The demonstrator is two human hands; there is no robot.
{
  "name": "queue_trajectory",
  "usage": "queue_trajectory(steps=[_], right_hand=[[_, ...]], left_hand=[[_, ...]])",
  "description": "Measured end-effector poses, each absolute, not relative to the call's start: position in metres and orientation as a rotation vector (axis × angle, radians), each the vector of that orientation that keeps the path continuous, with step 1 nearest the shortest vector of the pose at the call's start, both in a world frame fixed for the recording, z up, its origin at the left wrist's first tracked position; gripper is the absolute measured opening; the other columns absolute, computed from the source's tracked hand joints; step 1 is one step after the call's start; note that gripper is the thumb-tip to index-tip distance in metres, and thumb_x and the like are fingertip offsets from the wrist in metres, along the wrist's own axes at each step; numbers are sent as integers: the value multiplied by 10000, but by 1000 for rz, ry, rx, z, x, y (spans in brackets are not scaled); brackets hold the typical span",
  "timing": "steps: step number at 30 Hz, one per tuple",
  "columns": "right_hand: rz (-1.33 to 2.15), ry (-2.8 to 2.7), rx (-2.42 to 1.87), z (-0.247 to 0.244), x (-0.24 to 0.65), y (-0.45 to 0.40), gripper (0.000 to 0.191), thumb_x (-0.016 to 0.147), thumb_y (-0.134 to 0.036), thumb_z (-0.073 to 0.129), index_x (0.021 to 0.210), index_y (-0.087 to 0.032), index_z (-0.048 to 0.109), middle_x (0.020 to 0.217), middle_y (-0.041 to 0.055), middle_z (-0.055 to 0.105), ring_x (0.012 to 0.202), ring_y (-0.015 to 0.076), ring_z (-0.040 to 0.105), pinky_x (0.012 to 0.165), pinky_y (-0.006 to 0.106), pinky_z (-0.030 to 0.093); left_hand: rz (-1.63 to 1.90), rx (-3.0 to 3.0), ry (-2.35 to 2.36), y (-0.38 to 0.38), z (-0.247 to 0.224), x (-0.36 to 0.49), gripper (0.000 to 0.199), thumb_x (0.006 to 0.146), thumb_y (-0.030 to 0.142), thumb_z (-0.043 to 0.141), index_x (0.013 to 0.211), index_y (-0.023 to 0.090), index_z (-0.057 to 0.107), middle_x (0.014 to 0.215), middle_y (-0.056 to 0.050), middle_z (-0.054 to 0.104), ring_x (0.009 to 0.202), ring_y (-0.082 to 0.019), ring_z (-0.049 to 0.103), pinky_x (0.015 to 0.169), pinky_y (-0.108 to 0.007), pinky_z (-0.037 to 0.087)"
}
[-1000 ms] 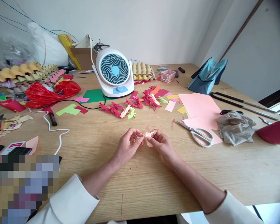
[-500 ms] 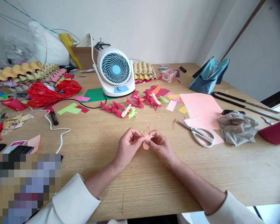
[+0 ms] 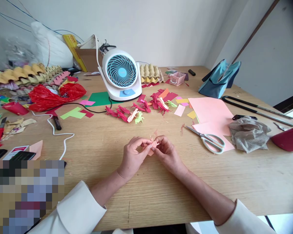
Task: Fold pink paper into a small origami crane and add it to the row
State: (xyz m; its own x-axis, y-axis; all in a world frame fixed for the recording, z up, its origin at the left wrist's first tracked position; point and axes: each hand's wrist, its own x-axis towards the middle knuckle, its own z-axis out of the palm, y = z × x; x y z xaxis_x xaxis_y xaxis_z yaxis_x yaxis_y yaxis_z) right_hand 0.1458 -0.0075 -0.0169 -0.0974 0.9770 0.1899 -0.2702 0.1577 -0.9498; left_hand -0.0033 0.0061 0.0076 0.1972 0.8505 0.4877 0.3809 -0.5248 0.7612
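Between my fingertips, above the wooden table [image 3: 117,204], is a small piece of folded light-pink paper [image 3: 150,151] with thin strips sticking out at its top. My left hand [image 3: 134,156] pinches it on the left side with thumb and forefinger. From the other side my right hand [image 3: 169,154] pinches it too, thumb close to the left thumb. The fingers cover much of its shape. Beyond my hands lies a row of cut and folded paper figures [image 3: 122,112] in dark red, pale pink and light green.
White-handled scissors [image 3: 212,143] rest partly on pink paper sheets [image 3: 212,112] at the right, beside a crumpled grey cloth [image 3: 249,133]. A white fan [image 3: 122,76] stands behind the figures. To the left are a white cable [image 3: 63,139], a black marker [image 3: 56,123] and a red plastic bag [image 3: 56,96].
The pink paper has turned and tilted between my fingers, and less of it shows below the thumbs. My left fingers have shifted slightly; both hands keep their pinch.
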Motion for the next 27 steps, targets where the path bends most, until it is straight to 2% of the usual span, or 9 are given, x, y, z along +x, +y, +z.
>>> queue_trajectory(steps=[10, 19, 27], right_hand=[[1236, -1227, -829, -18, 145, -9, 234, 856, -405, 683, 906, -243, 522, 783, -15, 572, 690, 131, 548, 663, 286, 457], [1192, -1259, -902, -14, 145, -11, 248, 850, -443, 670, 888, -246, 525, 762, -6, 572, 690, 148, 562, 666, 307, 476], [1095, -1309, -1047, -10, 148, -14, 203, 846, -298, 654, 974, -240, 508, 871, -3, 561, 734, 133, 555, 716, 293, 472]], left_hand=[[1247, 1959, 1192, 7, 5, -4, 14, 843, 225, 696, 839, 214, 705, 822, -11, 695, 757, -149, 600, 753, -290, 493], [1318, 2021, 1146, 9, 7, -2, 92, 855, 243, 683, 771, 207, 695, 764, -24, 664, 754, -164, 593, 738, -308, 486], [1293, 2053, 1124, 6, 12, 0, 125, 883, 216, 641, 771, 205, 697, 766, -26, 658, 755, -160, 579, 746, -301, 469]])
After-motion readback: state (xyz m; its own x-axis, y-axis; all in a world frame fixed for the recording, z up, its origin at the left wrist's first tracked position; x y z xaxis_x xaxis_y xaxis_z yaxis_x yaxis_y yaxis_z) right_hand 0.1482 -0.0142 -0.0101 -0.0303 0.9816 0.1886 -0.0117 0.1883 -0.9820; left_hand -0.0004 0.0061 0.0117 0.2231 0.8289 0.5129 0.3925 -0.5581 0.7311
